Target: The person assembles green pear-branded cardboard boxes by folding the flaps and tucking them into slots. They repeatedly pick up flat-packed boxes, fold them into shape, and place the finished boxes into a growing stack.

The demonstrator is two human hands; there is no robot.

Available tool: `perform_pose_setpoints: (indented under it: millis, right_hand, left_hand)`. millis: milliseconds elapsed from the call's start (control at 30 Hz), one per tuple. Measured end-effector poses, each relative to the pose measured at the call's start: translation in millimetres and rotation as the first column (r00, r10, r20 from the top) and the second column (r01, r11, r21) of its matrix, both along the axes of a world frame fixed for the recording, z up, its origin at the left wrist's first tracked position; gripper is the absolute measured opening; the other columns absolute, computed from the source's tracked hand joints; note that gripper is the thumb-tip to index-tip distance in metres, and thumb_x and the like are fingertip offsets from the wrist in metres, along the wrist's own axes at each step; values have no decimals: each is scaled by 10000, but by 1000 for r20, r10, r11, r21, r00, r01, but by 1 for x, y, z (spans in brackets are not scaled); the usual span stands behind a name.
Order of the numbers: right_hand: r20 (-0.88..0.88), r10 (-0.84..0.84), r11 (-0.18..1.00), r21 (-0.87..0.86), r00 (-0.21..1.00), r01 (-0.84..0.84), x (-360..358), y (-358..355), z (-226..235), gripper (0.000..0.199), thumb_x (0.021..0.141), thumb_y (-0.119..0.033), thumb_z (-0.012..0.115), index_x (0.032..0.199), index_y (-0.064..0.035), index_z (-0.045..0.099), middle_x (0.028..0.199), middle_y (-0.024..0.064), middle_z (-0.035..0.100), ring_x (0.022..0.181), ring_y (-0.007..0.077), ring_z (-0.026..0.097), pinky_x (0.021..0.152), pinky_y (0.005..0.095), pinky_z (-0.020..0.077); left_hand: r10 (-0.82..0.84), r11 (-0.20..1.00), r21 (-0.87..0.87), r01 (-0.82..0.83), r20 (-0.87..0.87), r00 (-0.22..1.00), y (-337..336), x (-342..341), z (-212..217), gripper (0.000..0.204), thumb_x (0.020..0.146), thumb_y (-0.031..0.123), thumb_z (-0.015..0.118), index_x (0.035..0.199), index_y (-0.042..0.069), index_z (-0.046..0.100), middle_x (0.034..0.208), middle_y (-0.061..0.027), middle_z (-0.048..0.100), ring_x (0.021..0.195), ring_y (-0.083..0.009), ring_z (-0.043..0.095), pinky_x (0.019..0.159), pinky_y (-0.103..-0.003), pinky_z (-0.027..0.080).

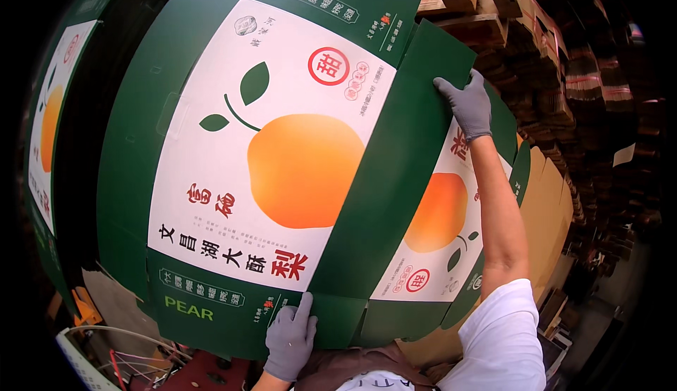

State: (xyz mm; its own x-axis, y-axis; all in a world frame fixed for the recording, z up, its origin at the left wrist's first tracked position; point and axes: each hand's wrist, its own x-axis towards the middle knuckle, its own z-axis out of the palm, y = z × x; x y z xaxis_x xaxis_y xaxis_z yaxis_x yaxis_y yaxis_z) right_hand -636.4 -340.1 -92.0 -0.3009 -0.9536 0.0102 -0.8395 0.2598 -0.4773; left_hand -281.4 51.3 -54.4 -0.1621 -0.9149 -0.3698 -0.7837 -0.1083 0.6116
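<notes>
From my feed the light is even and bright at centre, falling flat on the white panel of the cardboard box [282, 151] with no harsh glare. The frame's corners go black, and straight edges bow hard toward the rim. The stacked pallets [564, 74] at upper right sit dimmer, slightly soft. Shadows stay faint.

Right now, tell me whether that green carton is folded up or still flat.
Flat. The carton is spread as one unfolded sheet, held by the left hand and right hand at opposite edges.
</notes>
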Motion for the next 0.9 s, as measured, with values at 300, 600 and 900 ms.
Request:
perform_pose_setpoints:
  millis: [300, 600, 900]
  right_hand:
    - [-379, 57, 972, -190, 924, -138, 33, 26, -7, 657, 850, -444, 691, 1387, -109, 514, 1272, 178, 600, 1141, 358, 586, 922, 459, 477]
    - [-446, 405, 818, -214, 799, -534, 86, 60, -19, 437, 878, -337, 649, 1210, -53, 650, 1257, 137, 608, 1134, 320, 561, 976, 458, 400]
    - [-353, 387, 885, -118, 852, -451, 109, 67, -17, 487, 917, -295, 560, 1320, -21, 567, 1381, 196, 549, 1285, 349, 488, 1078, 465, 366]
  left_hand:
    - [-8, 1000, 11, 8, 15, 1000, -1, 0, 1, 563, 869, 178, 695, 1402, 88, 540, 817, -115, 513, 683, -290, 567, 592, -393, 490]
    - [-7, 1000, -9, 7, 18, 1000, 3, -5, -2, 559, 878, 190, 687, 1407, 96, 534, 820, -115, 512, 686, -292, 568, 589, -401, 487]
    - [144, 990, 19, -143, -217, 966, 0, 17, 18, 510, 899, 193, 684, 1374, 75, 540, 938, -159, 619, 802, -342, 631, 708, -410, 523]
